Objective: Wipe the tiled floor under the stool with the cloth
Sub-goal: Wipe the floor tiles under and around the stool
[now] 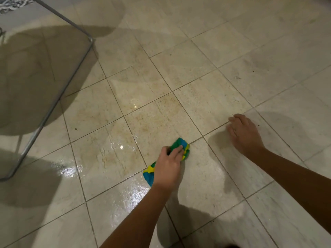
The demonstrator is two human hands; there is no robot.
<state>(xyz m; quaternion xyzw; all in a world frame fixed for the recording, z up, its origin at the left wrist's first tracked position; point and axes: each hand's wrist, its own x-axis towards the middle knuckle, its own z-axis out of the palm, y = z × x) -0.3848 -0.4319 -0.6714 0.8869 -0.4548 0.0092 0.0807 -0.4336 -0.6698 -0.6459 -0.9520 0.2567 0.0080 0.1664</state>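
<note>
A crumpled cloth (182, 147) in green, blue and yellow lies on the beige tiled floor (161, 77), low and centre in the head view. My left hand (170, 165) presses down on it, fingers gripping the bunched fabric; a blue and yellow end sticks out behind the wrist. My right hand (241, 133) rests on a tile to the right, fingers curled, holding nothing. The stool's thin metal frame (59, 99) stands at the left with its tinted see-through seat above the floor there.
Wet, shiny streaks cover the tiles left of and below the cloth. Brownish stains mark the tiles just beyond it. Small dark specks lie on the dry tiles at the right. A patterned rug edge (10, 4) shows at the top left corner.
</note>
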